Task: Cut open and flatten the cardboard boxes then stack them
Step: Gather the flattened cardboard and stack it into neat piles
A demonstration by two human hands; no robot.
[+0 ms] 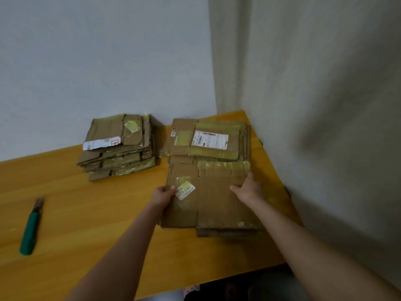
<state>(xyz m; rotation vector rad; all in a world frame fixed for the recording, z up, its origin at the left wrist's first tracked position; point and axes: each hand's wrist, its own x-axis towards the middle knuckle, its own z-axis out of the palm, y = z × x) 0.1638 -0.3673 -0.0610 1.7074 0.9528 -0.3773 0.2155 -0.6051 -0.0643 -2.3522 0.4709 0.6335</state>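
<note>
- the left hand (165, 195) pinches the left edge of the flat box (217, 198), thumb on top.
- the right hand (247, 187) lies open on top of it, pressing down.
- the box sits on the near right pile (227, 232), by the table (86, 203) edge and the curtain (325, 105); a crooked push could slide it off.
- more room lies to the left, toward the green knife (31, 227).

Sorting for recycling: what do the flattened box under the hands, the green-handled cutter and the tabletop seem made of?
Flattened box: matte brown cardboard, creased at folds, with glossy yellowish tape and a paper label. Cutter: green handle looks plastic, grey tip probably metal, though blurred. Tabletop: smooth orange-brown wood or wood-look laminate; grain lines show, which one is unclear.
</note>
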